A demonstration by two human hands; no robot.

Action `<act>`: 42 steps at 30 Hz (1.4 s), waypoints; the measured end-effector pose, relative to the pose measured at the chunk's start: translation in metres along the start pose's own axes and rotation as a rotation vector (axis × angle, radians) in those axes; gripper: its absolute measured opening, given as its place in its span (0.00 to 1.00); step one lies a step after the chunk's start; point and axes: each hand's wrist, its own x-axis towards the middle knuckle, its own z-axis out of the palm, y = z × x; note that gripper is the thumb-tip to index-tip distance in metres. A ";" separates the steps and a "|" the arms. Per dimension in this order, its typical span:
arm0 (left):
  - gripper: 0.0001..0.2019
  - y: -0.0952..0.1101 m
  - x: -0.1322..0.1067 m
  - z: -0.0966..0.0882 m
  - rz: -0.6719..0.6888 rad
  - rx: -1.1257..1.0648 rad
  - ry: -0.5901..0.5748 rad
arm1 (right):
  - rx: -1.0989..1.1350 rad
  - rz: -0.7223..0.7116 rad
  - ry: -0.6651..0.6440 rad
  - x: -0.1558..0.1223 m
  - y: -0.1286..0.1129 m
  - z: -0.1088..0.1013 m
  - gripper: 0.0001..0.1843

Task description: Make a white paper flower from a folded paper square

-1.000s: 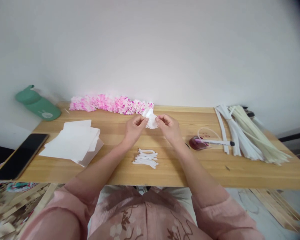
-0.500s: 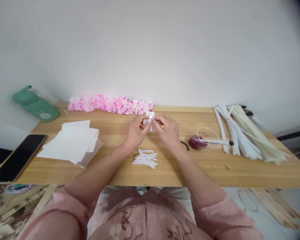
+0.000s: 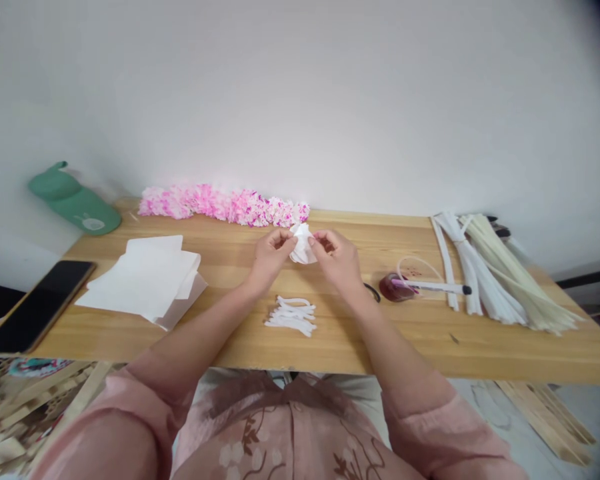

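Between my hands is a white ruffled paper flower (image 3: 303,245), spread in a roundish shape above the table. My left hand (image 3: 274,257) pinches its left edge between thumb and fingers. On the opposite edge, the thumb and fingers of my right hand (image 3: 336,259) are closed. Just beyond lies a row of pink and white ruffled flowers (image 3: 220,205) along the wall. Closer to me, a small pile of short white fuzzy stems (image 3: 291,315) rests between my forearms.
White paper sheets (image 3: 135,280), a phone (image 3: 40,303) and a green bottle (image 3: 80,203) are on the left. To the right are a dark red container (image 3: 396,287), a marker (image 3: 443,287), and bundles of white (image 3: 485,280) and cream stems (image 3: 525,280).
The white paper flower has been spread from a bunched shape into a wider, rounder one. My hands have moved slightly apart, and the camera view has shifted a little.
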 end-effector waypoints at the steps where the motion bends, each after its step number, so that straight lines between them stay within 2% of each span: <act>1: 0.10 -0.001 0.001 0.000 -0.017 -0.040 0.009 | 0.045 0.045 -0.012 0.001 0.000 0.000 0.10; 5: 0.10 -0.003 0.001 0.000 -0.014 -0.074 0.035 | 0.146 0.113 -0.050 0.003 -0.001 -0.003 0.12; 14: 0.09 0.005 -0.011 0.004 0.165 0.254 -0.025 | -0.021 -0.007 0.025 0.002 0.001 -0.003 0.12; 21: 0.12 0.008 -0.011 0.003 0.114 0.208 -0.045 | 0.002 -0.066 -0.033 0.000 0.001 -0.002 0.12; 23: 0.13 0.005 -0.009 0.002 0.095 0.148 -0.039 | 0.037 -0.045 -0.027 0.000 -0.001 -0.002 0.12; 29: 0.13 -0.002 -0.004 0.002 0.051 0.035 0.002 | 0.251 0.156 -0.001 0.004 0.004 -0.001 0.13; 34: 0.13 -0.002 -0.003 0.001 0.053 0.025 0.020 | 0.335 0.173 -0.041 0.006 0.009 0.000 0.13; 37: 0.12 0.000 -0.005 0.001 0.085 0.071 0.011 | 0.271 0.150 -0.037 0.005 0.003 -0.001 0.14; 42: 0.12 0.005 -0.011 0.004 0.146 0.196 -0.027 | 0.021 0.072 0.031 0.000 -0.004 -0.003 0.13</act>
